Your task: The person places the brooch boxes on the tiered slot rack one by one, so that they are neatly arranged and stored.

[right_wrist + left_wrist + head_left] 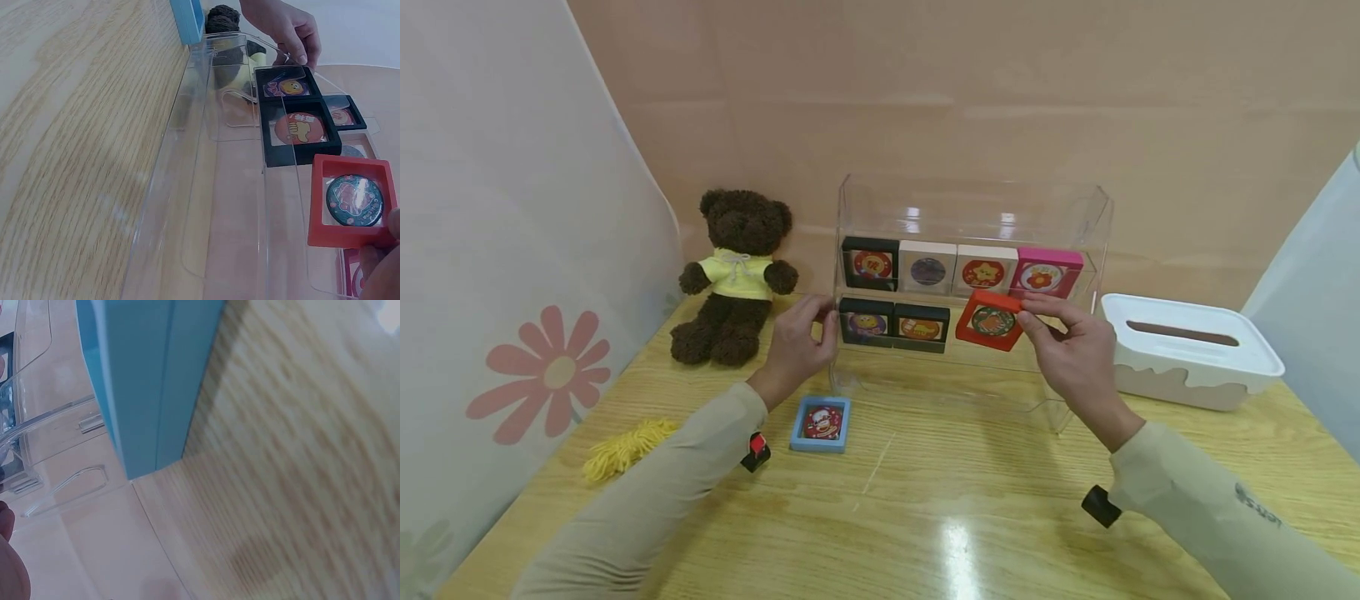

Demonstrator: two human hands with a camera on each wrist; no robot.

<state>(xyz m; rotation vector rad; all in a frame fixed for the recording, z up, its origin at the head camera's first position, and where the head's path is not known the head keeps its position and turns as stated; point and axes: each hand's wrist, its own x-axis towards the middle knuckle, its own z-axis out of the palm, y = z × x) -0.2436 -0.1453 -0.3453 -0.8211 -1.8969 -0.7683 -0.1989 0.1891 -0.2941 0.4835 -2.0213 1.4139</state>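
My right hand (1077,354) pinches a red square display frame (963,327) by its right side, with a round dark-green badge inside. The frame is slightly tilted, in front of the lower tier of a clear acrylic display stand (880,388). My left hand (796,343) grips the stand's left side edge with thumb and fingers. Two black frames (892,347) stand side by side at the left of that tier. Above them, a black frame (848,260), two white frames (928,247) and a magenta frame (1049,253) form the upper row.
A light-blue badge frame (797,433) lies on the wooden table (880,533), before the stand's left end. Yellow yarn (628,450) and a brown teddy bear (741,225) in a yellow top are at the left. A white tissue box (1195,367) stands at the right.
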